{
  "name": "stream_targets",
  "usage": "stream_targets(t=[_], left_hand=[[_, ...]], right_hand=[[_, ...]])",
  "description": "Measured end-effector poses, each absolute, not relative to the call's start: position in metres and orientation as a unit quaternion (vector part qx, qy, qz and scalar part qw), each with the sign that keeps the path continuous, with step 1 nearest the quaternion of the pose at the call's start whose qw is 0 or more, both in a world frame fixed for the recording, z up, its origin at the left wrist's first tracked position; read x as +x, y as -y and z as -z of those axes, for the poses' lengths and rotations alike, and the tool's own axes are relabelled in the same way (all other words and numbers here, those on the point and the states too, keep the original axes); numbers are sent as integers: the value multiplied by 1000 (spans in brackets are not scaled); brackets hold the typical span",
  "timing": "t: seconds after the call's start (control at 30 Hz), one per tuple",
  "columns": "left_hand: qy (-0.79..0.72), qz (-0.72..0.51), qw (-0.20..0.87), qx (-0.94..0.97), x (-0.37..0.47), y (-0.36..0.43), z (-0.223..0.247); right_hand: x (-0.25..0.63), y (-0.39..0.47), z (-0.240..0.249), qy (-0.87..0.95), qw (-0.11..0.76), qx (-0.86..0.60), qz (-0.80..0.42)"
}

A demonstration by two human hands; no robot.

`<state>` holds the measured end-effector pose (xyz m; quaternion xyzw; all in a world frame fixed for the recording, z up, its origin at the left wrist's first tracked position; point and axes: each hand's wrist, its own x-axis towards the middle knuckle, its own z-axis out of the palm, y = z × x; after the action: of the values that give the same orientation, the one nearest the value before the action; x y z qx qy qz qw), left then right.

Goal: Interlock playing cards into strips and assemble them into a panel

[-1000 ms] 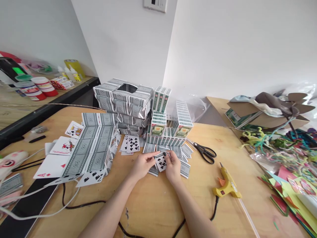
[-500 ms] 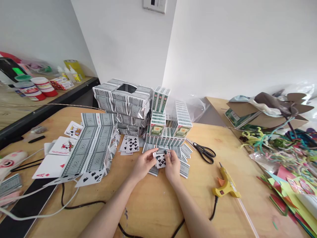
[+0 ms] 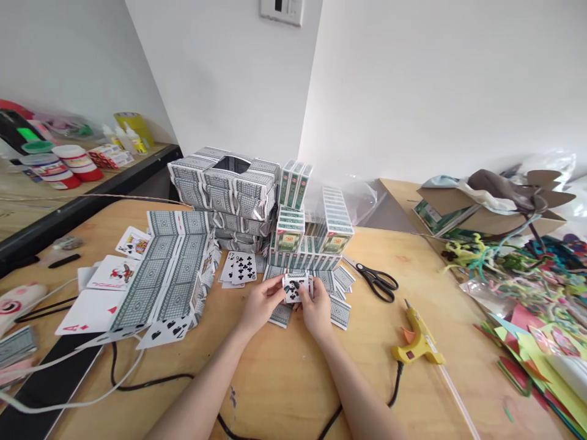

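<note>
Between my two hands is a playing card (image 3: 295, 294) with black clubs showing. My left hand (image 3: 265, 305) grips its left side with thumb and fingers; my right hand (image 3: 316, 307) holds the right side, thumb laid over the face. Whether more than one card is in the grip, I cannot tell. Under and around the hands lie patterned-back cards (image 3: 340, 313) on the table. Just beyond them stand stacked green card boxes (image 3: 290, 237). To the left are loose face-up cards (image 3: 243, 267) and a folded panel of joined cards (image 3: 158, 269).
Black-handled scissors (image 3: 376, 281) and a yellow glue gun (image 3: 418, 342) lie to the right, the gun's cord running beneath my arms. Behind stands a box built of cards (image 3: 224, 189). Colored paper (image 3: 534, 360) and pipe cleaners (image 3: 499, 263) crowd the right edge.
Both hands have brought the card slightly up and left, and it now sits straighter. The fingers have shifted a little along its edges. The whole view has drifted slightly.
</note>
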<state>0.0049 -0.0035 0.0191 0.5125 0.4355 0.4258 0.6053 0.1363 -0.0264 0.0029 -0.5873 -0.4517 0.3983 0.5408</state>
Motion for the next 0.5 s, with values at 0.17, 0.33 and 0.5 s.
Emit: stream_targets(t=[0.17,0.33,0.5], left_hand=[[-400,-392,672,485,2,4,-25],[-418,-375,673,481,1,2,-25],[-433,-366,654,500,2,0,-19]], right_hand=[[138,26,-1,460,548,-588,-376],[137,27,-3,489,537,-588,-355],[135,30,-6,483,528,-603,-353]])
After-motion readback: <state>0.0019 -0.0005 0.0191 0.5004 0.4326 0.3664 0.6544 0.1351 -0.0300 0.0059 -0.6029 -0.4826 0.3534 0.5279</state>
